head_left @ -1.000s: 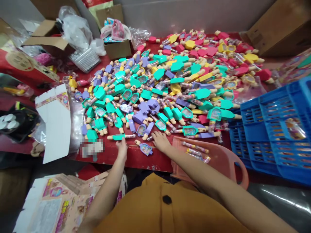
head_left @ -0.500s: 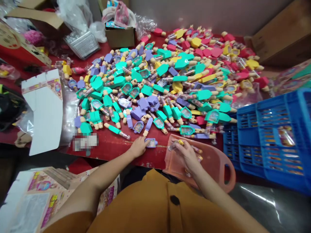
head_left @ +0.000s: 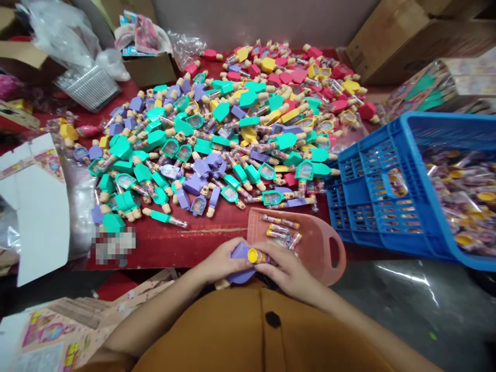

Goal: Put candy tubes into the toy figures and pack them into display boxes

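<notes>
Holding a small job close to the body at the bottom center of the frame, the left hand (head_left: 221,261) grips a lavender plastic piece (head_left: 241,262), its fingers closed around it. The right hand (head_left: 287,268) has its fingers curled around a clear tube (head_left: 261,257) with a yellow cap, pressed against the piece. The fingers hide most of the piece and the tube's far end, so it is hard to tell whether the two are joined. A mustard shirt (head_left: 232,330) fills the lower center.

Just ahead, a salmon-pink plastic tray (head_left: 320,248) with a cut-out handle holds a few loose tubes (head_left: 281,230). A red tabletop (head_left: 174,248) carries a great heap of plastic toys (head_left: 194,144) in teal, lavender, yellow and red, with tan ends and clear tubes, tangled and overlapping. At right, a blue lattice crate (head_left: 372,206) is packed with wrapped tubes (head_left: 461,199), cut off by the frame edge. At left lie white card (head_left: 39,206) and a pixelated, unreadable patch (head_left: 114,245). A cardboard box (head_left: 149,70) and crumpled plastic bags (head_left: 58,36) sit at upper left.
</notes>
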The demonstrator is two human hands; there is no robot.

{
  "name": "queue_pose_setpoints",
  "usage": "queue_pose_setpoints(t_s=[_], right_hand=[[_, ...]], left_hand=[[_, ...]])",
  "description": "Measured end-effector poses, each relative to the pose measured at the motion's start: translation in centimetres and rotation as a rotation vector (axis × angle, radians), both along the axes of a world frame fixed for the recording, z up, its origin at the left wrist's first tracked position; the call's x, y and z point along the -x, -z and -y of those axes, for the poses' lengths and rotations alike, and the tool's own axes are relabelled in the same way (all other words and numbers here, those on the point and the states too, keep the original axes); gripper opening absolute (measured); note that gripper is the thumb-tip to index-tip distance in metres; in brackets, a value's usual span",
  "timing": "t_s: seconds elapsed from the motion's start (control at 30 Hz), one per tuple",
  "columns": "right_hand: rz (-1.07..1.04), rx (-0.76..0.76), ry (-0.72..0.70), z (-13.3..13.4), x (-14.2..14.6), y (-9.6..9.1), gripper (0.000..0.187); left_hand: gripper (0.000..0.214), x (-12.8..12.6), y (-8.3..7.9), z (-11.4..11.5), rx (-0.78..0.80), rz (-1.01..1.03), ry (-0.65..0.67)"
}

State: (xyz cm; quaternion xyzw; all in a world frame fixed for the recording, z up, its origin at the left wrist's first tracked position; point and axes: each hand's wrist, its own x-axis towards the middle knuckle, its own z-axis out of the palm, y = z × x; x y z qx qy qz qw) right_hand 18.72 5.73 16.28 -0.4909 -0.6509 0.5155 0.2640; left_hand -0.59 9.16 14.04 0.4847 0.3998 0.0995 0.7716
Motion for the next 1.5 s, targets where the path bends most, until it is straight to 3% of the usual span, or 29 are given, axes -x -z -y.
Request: queue_pose_setpoints(t_s=[0.1,0.2,0.33,0.53,0.6,0.7,0.77,0.87,0.9,0.97,1.1,1.17,1.3,1.5], right_hand=[[0.133,-0.113,-0.012,0.0,-1.6,-1.1,0.028],[0.336,-0.331,-0.213,-0.6,-3.4,-2.4,0.028],[0.534,-0.598,-0.481,-1.9,-3.2,-4.0,0.026],[0.598,-0.693,-0.691,-2.7,-1.5,-4.7,0.03],[0.555,-0.619,-0.704,-2.8,-1.2,-4.6,0.029],[0.45,-0.327,-0.66,-3.2,-0.7,-4.0,0.03],[0.345,0.013,-0.54,-3.3,-0.3,-3.2,0.034],[0.169,0.639,-0.379,-3.3,0.3,-1.5,0.046],[0.155,0.743,-0.367,-3.3,0.4,-0.9,0.05],[0.211,0.692,-0.356,-3.5,0.6,0.0,0.051],[0.402,0.22,-0.293,-4.1,1.0,0.8,0.048],[0.423,0.222,-0.325,-4.1,1.1,1.0,0.052],[0.33,0.447,-0.451,-3.9,1.0,1.3,0.064],[0.396,0.26,-0.228,-4.4,0.6,1.2,0.047]], left_hand=[[0.047,-0.1,-1.5,0.1,0.062,0.039,0.057],[0.047,0.2,-2.4,0.2,0.076,0.047,0.097],[0.041,0.2,-2.5,0.1,-0.117,-0.043,0.184],[0.03,0.4,-3.0,0.4,-0.382,-0.299,0.271],[0.028,0.5,-3.0,0.7,-0.453,-0.34,0.266],[0.031,0.8,-2.7,1.1,-0.608,-0.401,0.309],[0.031,1.0,-2.4,1.0,-0.756,-0.459,0.348],[0.027,1.1,-1.5,0.4,-0.962,-0.522,0.423],[0.023,1.2,-1.2,0.1,-1.004,-0.528,0.455],[0.015,1.2,-0.6,-0.6,-1.039,-0.543,0.491],[0.013,1.3,0.1,-1.5,-1.044,-0.593,0.464],[0.015,1.3,0.0,-1.8,-1.077,-0.586,0.48],[0.023,1.3,-0.2,-2.6,-1.203,-0.542,0.526],[0.023,1.3,0.7,-3.4,-1.172,-0.551,0.514]])
